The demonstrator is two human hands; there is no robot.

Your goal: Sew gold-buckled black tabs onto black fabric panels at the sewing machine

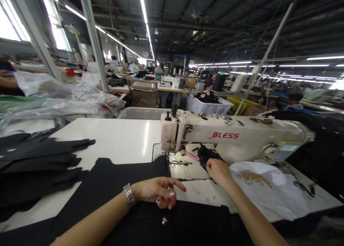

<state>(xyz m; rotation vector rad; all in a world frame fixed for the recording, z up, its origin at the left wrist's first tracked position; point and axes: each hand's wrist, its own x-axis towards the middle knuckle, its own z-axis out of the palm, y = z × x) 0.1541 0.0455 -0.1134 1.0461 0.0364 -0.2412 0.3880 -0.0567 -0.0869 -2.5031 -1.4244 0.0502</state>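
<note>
My left hand (161, 193), with a metal watch on its wrist, hovers above black fabric (118, 178), fingers apart and partly curled. A small shiny piece (164, 221) lies on the fabric just below it. My right hand (219, 170) reaches to a pile of black strips (205, 153) beside the sewing machine (242, 136), its fingers pinched together at the pile's near edge. What those fingertips hold is too small to make out. One edge of the black fabric lies near the machine's needle area. Pink tweezers or snips (192, 156) rest left of the strips.
Gold-coloured rings lie on a white plastic bag (285, 192) at right. Stacked black pieces (40, 163) cover the table's left side. Behind the machine stand a white crate (209, 106) and thread cones (238, 83). Clear plastic bags (67, 91) lie at back left.
</note>
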